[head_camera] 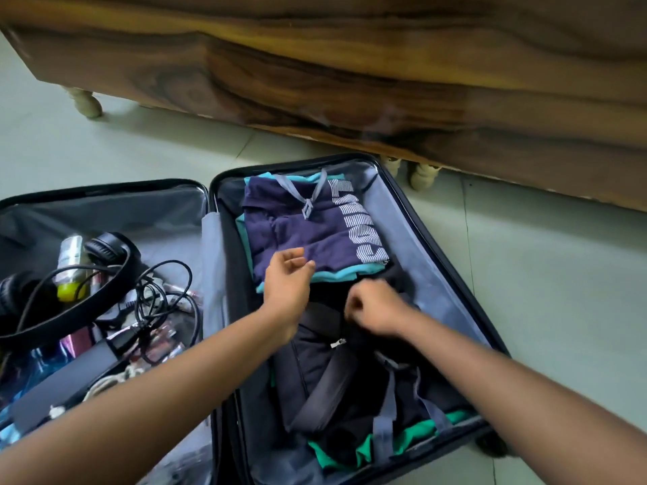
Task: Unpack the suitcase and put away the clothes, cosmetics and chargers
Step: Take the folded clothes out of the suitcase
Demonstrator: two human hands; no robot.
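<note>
Head view, single moment. The dark hard-shell suitcase point(437, 218) lies opened flat on a pale tiled floor, filling the lower half of the frame. A wooden-grained bed frame point(350, 64) runs across the top.

Right-hand compartment, centre of frame: a folded navy T-shirt with white striped lettering point(308, 225) sits on a teal garment point(336, 274) at the far end. A grey elastic strap with a buckle point(307, 201) lies loose across the navy shirt. Nearer the camera is a black zipped garment point(315, 372), with green fabric point(413, 439) underneath at the bottom edge.

Left-hand compartment, lower left of frame: black over-ear headphones point(105, 253), tangled black charger cables point(164, 299), a clear bottle with yellow-green contents point(70, 271), other small items too jumbled to name.

Left hand point(285, 288) hovers at the near edge of the navy shirt, fingers loosely curled, holding nothing. Right hand point(371, 309) is over the black garment, fingers curled tight; motion blur, so I cannot tell whether it pinches fabric or a strap.

Judgement: clothes not yet lifted; step in hand is freeing and taking out the folded stack.

Method note: push the strap clear first, slide both palms under the teal layer, lift the stack level so the folds hold. Take the black garment separately; its zip could snag.
</note>
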